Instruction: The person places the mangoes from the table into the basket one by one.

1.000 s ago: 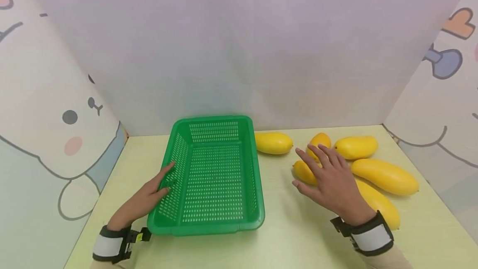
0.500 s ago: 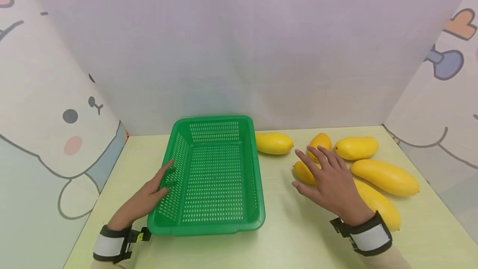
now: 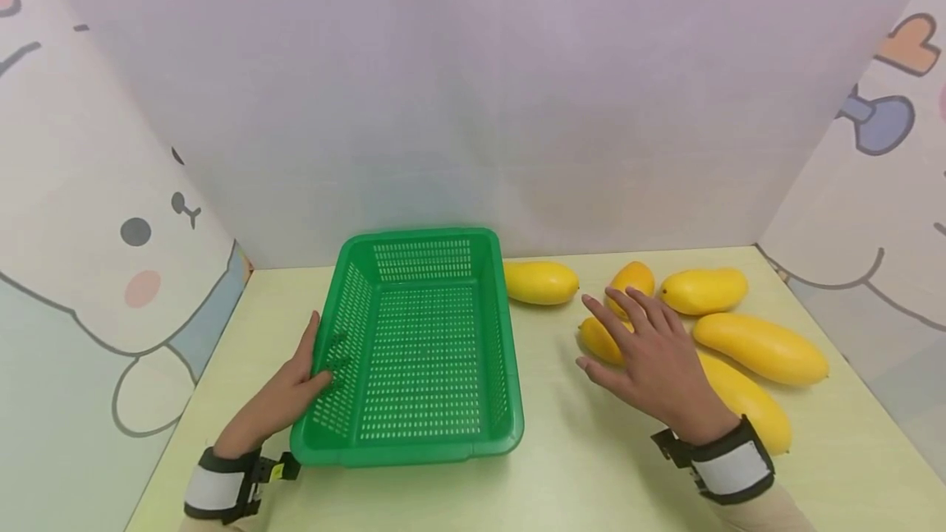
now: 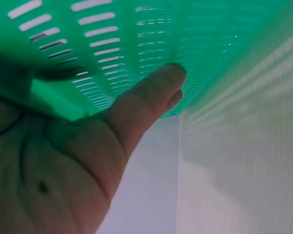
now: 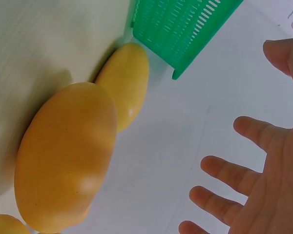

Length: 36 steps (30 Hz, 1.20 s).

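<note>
A green plastic basket [image 3: 421,235] with slotted walls stands left of centre, nothing inside it. My left hand [image 3: 284,392] holds its left wall, thumb over the rim and on the inner side. In the left wrist view, the fingers [image 4: 151,92] lie along the outside of that slotted wall. Spread fingers and an empty palm show on my right hand [image 3: 658,368], which hovers over the yellow mangoes. Under its fingers lies a small mango [image 3: 600,341], partly hidden. An orange-yellow mango [image 5: 66,156] is large in the right wrist view, apart from the fingers.
One mango [image 3: 543,282] lies against the basket's right side at the back. To the right are a rounder one [image 3: 705,291], a long one [image 3: 761,349] and another long one [image 3: 750,405] beside my right wrist. A pale wall [image 3: 495,105] closes off the table's back.
My left index finger has moved from over the basket's rim to the outside of its left wall. The right hand, basket and mangoes stay where they were.
</note>
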Each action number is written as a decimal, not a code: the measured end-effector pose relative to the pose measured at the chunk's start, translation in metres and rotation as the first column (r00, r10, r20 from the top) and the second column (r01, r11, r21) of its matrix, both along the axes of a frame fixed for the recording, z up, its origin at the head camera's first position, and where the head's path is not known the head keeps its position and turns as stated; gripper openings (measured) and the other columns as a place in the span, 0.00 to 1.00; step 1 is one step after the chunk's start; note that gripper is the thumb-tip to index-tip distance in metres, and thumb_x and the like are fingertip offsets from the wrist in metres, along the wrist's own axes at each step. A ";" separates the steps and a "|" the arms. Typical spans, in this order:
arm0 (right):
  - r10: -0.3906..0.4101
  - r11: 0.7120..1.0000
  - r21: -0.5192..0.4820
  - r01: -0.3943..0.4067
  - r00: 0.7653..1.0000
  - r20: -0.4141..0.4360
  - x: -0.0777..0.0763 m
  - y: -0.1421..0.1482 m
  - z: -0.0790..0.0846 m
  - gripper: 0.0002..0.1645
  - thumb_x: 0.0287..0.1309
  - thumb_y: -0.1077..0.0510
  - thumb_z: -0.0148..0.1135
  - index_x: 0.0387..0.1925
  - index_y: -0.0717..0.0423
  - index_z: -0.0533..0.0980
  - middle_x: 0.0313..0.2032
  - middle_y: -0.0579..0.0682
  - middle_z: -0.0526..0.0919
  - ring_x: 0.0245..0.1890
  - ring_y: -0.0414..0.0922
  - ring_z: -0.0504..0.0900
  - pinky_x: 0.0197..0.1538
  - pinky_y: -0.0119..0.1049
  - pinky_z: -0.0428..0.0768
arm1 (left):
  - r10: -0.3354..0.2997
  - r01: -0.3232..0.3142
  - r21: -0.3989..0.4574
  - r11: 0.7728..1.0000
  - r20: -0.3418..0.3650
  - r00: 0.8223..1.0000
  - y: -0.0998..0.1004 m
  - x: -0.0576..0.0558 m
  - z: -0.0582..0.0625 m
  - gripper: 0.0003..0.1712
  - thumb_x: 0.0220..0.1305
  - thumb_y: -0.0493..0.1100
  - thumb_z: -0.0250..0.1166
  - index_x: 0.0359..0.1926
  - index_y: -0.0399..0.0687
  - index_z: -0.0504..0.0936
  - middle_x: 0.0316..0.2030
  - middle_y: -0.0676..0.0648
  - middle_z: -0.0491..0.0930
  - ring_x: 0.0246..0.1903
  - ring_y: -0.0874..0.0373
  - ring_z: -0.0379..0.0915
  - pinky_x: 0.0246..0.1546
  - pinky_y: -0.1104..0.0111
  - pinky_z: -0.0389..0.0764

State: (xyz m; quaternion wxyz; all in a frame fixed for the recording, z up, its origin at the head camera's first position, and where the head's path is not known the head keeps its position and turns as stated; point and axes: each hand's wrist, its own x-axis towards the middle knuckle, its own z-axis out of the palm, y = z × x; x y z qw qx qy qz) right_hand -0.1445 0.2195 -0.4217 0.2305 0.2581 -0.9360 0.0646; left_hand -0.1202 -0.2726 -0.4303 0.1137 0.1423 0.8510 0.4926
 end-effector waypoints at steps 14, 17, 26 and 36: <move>-0.001 1.000 -0.017 0.001 1.000 0.004 -0.006 0.004 -0.008 0.45 0.50 0.29 0.54 0.68 0.39 0.60 0.61 0.57 0.66 0.62 0.60 0.59 0.61 0.60 0.56 | -0.007 0.007 0.028 1.000 0.009 1.000 -0.002 -0.001 -0.001 0.47 0.67 0.33 0.46 0.70 0.61 0.23 0.68 0.29 0.40 0.36 0.50 0.76 0.28 0.60 0.79; -0.012 1.000 -0.018 0.012 1.000 0.026 -0.009 0.005 -0.012 0.45 0.49 0.30 0.55 0.68 0.40 0.60 0.61 0.57 0.67 0.61 0.60 0.60 0.61 0.60 0.56 | -0.004 0.004 0.022 1.000 0.010 1.000 -0.002 -0.001 -0.001 0.46 0.68 0.34 0.45 0.70 0.62 0.23 0.68 0.30 0.40 0.33 0.51 0.77 0.28 0.59 0.79; -0.046 0.999 0.007 0.045 0.991 0.128 -0.012 0.007 -0.023 0.44 0.51 0.30 0.56 0.67 0.40 0.61 0.61 0.58 0.66 0.61 0.61 0.60 0.56 0.62 0.62 | -0.006 0.006 0.010 1.000 0.000 1.000 -0.003 -0.001 -0.003 0.46 0.69 0.35 0.45 0.70 0.63 0.23 0.69 0.31 0.37 0.36 0.51 0.76 0.29 0.60 0.79; -0.081 0.996 0.041 0.074 0.974 0.210 -0.013 0.008 -0.034 0.43 0.53 0.28 0.52 0.67 0.40 0.61 0.62 0.58 0.64 0.61 0.61 0.59 0.55 0.63 0.62 | -0.012 0.012 0.005 1.000 -0.005 1.000 -0.002 -0.001 -0.002 0.45 0.69 0.35 0.45 0.71 0.58 0.23 0.69 0.32 0.34 0.42 0.46 0.74 0.31 0.60 0.79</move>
